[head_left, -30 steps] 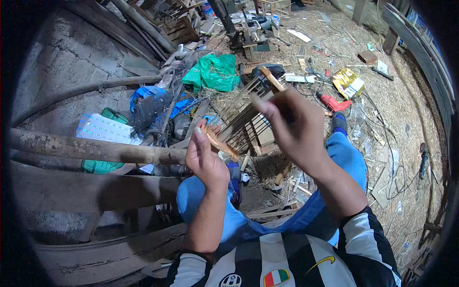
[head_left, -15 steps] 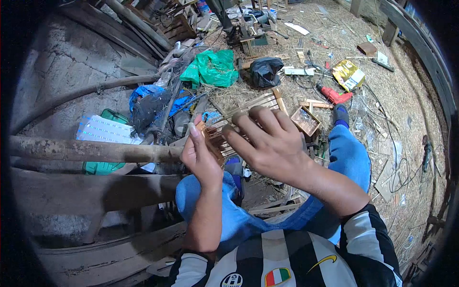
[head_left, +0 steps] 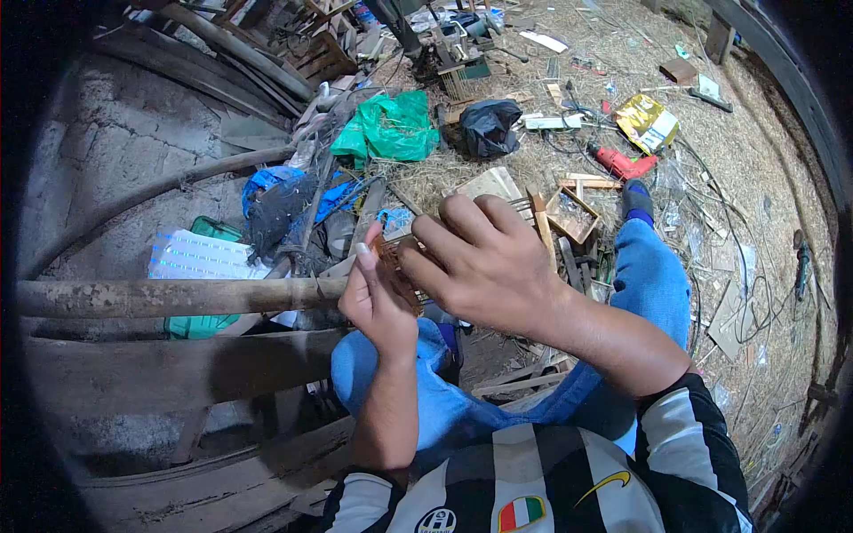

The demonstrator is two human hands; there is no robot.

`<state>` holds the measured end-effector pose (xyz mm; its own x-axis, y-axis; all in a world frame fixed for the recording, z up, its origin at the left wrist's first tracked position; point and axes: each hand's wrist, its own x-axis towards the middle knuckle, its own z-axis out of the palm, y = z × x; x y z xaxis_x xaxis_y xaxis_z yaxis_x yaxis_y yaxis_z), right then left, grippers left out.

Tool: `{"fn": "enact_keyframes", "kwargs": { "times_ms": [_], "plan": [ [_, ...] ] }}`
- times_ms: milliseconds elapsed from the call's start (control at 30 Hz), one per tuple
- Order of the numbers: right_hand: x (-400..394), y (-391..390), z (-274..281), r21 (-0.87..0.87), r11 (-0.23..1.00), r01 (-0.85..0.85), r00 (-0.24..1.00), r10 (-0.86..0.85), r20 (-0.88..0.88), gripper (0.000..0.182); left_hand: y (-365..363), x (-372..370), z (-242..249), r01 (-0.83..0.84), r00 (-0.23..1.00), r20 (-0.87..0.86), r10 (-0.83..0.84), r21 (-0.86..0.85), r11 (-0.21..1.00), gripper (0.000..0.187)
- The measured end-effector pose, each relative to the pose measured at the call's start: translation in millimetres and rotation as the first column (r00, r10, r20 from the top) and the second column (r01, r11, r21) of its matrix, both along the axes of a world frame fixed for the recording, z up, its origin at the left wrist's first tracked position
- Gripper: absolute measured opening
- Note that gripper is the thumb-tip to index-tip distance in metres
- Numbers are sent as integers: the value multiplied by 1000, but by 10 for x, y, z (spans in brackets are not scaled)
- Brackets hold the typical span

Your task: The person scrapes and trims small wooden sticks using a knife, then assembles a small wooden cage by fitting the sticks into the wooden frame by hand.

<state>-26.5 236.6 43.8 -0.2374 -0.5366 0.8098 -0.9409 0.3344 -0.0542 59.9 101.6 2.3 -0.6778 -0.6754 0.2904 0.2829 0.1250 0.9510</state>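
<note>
A slatted wooden frame with thin bars is in front of my knees, partly covered by my hands. My left hand is closed round its left end, thumb pointing up against the brown wood. Over the bars, my right hand has its fingers curled down, with the fingertips close to the left thumb. Whatever those right fingertips pinch is hidden behind the knuckles.
Beyond my hands lie a green plastic bag, a black bag and a small wooden box. A red power drill rests by my foot, near a yellow packet. A bamboo pole runs along the left. Cables and wood scraps litter the straw-strewn ground.
My right hand has shifted left and slightly down, bringing its fingers closer to my left thumb. The slatted frame has turned, with its right end now showing beyond my right hand.
</note>
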Motion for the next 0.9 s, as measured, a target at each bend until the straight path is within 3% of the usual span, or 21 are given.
{"fn": "enact_keyframes", "kwargs": {
  "times_ms": [133,400,900],
  "plan": [
    [-42,-4,-6,8,1000,-13,1000,13,-4,18,-8,-13,-26,-26,999,38,30,-91,996,48],
    [-87,11,23,71,997,-28,1000,27,6,16,-13,-23,-92,29,999,-29,-29,22,999,42],
    [-171,64,6,66,990,-123,991,120,51,14,2,-42,-106,26,999,-32,-26,-9,1000,42]
  ]
}}
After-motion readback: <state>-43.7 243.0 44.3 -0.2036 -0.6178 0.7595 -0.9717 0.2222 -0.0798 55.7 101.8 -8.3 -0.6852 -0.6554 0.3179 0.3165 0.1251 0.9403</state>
